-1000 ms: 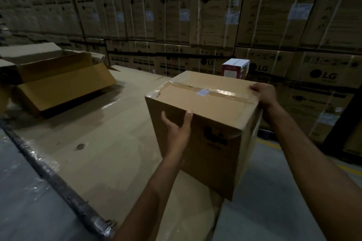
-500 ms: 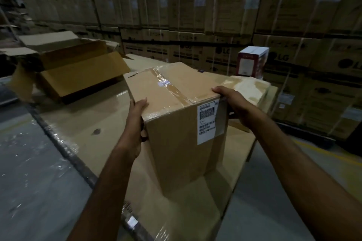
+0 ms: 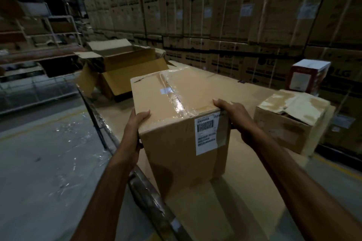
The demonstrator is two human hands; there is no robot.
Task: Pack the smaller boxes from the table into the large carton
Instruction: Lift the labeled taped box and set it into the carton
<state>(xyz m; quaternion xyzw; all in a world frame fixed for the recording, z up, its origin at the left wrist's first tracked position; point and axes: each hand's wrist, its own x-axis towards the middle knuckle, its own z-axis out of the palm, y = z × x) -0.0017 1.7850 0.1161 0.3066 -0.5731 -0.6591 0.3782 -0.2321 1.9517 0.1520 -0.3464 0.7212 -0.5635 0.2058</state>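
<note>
While the left hand [image 3: 137, 123] and right hand [image 3: 234, 115] clamp the opposite near top corners of the taped box [image 3: 176, 101] at the table's [image 3: 244, 191] near edge, the carry seems in hand. Next, it needs moving to the open large carton [image 3: 125, 70] at the far left end, then lowering between its flaps.
</note>
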